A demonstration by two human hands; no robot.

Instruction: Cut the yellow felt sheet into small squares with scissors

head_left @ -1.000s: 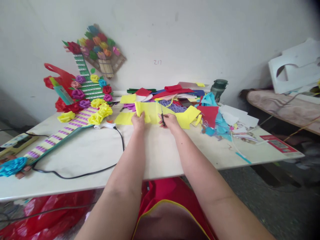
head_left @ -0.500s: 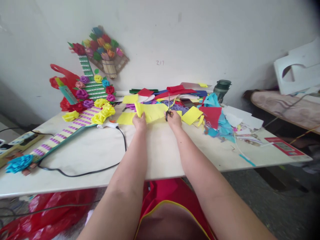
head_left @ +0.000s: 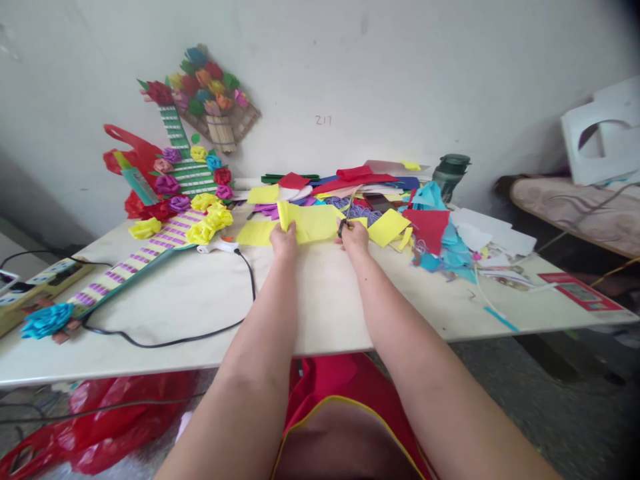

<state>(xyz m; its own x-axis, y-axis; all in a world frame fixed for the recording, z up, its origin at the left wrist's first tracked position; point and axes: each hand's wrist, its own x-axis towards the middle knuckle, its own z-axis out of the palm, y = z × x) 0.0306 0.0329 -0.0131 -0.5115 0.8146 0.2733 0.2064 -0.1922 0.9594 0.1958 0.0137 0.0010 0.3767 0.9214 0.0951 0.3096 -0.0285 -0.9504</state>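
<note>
Left hand [head_left: 284,241] pinches a folded yellow sheet [head_left: 317,223] at frame centre, right hand [head_left: 356,240] grips dark-handled scissors [head_left: 343,228] just right of it, blades perhaps at the sheet's edge, blurred, yellow flowers [head_left: 210,224] left of centre.

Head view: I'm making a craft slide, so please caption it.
Left hand holding yellow paper, right hand holding scissors, at a white table with colourful flowers.

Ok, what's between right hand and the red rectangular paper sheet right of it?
Head view: a yellow four-sided paper sheet, then a narrow yellow paper scrap, between right hand and red sheet.
</note>
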